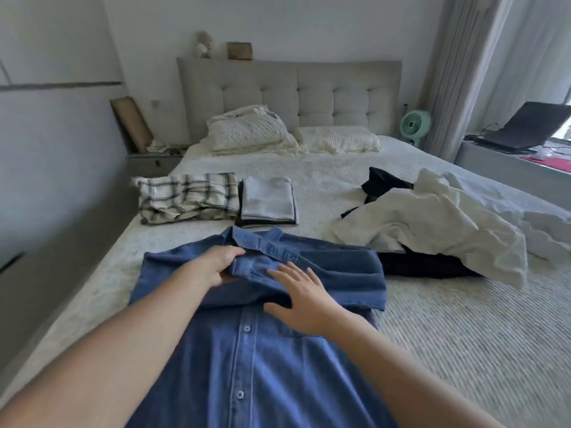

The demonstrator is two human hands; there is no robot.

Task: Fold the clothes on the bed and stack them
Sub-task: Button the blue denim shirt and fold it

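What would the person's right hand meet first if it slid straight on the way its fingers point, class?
Probably the left hand, gripping the denim shirt by the collar; the right hand lies flat on the shirt, fingers pointing up-left towards it. Depth is unclear.

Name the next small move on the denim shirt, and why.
Probably smooth the folded sleeve flat: the left hand pinches the denim shirt below its collar, the right hand lies flat on the rumpled sleeve.
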